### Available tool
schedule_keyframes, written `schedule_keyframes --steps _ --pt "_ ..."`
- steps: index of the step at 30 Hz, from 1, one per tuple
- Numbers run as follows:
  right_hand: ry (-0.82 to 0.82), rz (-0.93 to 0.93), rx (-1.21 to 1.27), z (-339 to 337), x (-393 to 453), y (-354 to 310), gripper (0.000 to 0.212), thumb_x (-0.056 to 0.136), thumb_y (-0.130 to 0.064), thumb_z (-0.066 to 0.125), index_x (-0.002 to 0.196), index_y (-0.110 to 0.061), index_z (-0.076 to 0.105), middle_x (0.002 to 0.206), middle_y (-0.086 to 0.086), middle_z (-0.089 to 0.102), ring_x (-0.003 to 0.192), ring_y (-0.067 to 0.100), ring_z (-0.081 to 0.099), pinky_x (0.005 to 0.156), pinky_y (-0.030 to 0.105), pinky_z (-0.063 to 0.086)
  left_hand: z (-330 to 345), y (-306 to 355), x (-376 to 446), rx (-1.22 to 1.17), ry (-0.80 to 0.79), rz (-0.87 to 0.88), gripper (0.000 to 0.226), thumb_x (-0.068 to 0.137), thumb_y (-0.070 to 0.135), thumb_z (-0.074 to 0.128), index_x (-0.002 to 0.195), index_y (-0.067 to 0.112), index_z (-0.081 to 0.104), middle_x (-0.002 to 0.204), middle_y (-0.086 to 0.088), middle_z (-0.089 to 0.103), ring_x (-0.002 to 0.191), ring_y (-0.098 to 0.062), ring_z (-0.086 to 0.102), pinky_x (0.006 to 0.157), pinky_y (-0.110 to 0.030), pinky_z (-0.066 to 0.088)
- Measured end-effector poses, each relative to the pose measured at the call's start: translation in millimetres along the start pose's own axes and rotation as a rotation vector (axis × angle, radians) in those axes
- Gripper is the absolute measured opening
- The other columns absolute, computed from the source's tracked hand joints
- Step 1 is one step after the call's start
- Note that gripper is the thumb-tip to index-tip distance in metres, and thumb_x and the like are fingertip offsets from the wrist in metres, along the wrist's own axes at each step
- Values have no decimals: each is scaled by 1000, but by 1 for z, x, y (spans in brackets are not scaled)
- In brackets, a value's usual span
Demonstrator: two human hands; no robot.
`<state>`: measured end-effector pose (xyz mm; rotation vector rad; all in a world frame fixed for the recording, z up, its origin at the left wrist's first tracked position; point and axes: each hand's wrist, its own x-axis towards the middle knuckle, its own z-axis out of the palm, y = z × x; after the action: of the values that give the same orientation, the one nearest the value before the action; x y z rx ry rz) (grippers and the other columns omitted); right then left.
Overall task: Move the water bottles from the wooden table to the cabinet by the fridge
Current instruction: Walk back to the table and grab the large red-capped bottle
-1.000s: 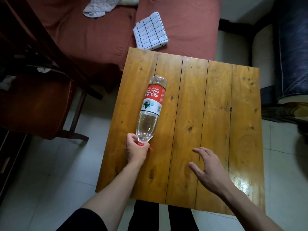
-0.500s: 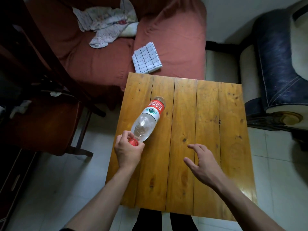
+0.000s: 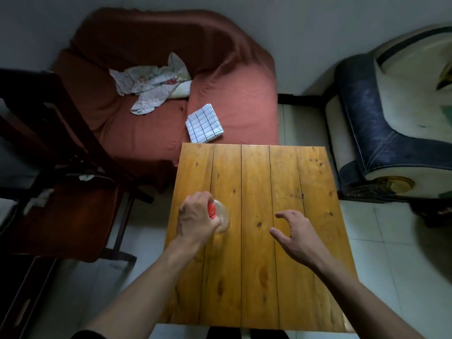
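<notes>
The left hand (image 3: 197, 217) grips the water bottle (image 3: 221, 217) at its red cap (image 3: 211, 210), fingers curled round the neck. The bottle is seen end-on from above, near the left centre of the wooden table (image 3: 256, 265); whether its base touches the boards cannot be told. The right hand (image 3: 297, 234) hovers over the table at centre right, fingers spread and loosely bent, holding nothing. At the upper centre of the frame, a checked cloth (image 3: 204, 123) lies on a red-covered sofa (image 3: 146, 123). A dark wooden chair (image 3: 61, 211) stands at the left.
</notes>
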<state>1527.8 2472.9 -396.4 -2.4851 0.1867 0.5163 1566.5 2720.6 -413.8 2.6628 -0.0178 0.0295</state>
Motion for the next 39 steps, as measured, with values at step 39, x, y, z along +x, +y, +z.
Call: schedule_keyframes --steps 39 --pt "-76 44 7 68 35 11 42 94 -39 60 134 -26 54 142 -4 52 132 9 45 109 30 39 125 -68 -18 -604 -84 -406 105 55 39 96 142 23 39 116 21 47 114 -10 51 93 -22 47"
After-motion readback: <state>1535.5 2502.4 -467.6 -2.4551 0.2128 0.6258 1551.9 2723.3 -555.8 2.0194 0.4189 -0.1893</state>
